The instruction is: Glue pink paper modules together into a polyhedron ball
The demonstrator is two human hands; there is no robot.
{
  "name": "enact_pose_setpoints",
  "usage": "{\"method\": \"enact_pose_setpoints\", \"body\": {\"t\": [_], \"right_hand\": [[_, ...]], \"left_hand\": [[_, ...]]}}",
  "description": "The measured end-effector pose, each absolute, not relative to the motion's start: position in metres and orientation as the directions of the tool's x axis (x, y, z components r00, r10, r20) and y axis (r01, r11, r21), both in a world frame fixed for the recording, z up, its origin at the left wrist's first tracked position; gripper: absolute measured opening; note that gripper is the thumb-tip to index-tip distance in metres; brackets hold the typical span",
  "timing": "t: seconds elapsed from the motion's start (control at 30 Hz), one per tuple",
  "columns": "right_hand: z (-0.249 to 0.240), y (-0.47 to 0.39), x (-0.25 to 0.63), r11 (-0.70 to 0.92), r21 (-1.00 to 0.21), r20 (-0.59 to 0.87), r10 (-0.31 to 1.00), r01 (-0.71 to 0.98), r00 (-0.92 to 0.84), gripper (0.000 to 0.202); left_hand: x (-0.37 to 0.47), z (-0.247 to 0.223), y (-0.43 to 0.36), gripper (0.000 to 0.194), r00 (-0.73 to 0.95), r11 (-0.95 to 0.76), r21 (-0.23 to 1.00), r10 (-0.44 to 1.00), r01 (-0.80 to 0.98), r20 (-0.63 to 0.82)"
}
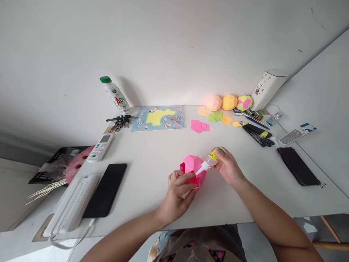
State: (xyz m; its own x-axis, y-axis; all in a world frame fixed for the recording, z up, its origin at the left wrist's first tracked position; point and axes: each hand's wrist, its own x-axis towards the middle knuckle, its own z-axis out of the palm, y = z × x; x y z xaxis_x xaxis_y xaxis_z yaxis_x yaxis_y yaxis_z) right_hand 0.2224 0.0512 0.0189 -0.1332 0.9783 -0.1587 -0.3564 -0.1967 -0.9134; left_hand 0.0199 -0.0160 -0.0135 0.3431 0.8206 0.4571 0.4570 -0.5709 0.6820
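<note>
My left hand [180, 191] grips a pink folded-paper ball [192, 162] just above the desk, its fingers at an opening in the ball's near side. In my right hand [229, 169] is a small clear glue bottle [213, 157] with a yellow label, tilted down to the left. Its white nozzle tip meets or nearly meets a paper edge by my left fingertips; I cannot tell whether it touches. Pink paper squares [200, 126] lie beyond the ball.
Three finished paper balls [229, 102] sit against the wall. Green paper slips [215, 116], pens [253, 134] and a black pouch [298, 166] lie to the right. At left are a phone [105, 191], a remote [100, 147], keys [120, 122] and a white bottle [117, 96].
</note>
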Motion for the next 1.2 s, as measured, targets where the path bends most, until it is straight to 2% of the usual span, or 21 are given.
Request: {"method": "enact_pose_setpoints", "body": {"t": [1.2], "right_hand": [[0.0210, 0.0505, 0.2232, -0.241, -0.905, -0.198, 0.968, -0.350, -0.153, 0.034]], "left_hand": [[0.0190, -0.0139, -0.0160, 0.018, 0.377, -0.598, 0.673, 0.800, 0.436, 0.467]]}}
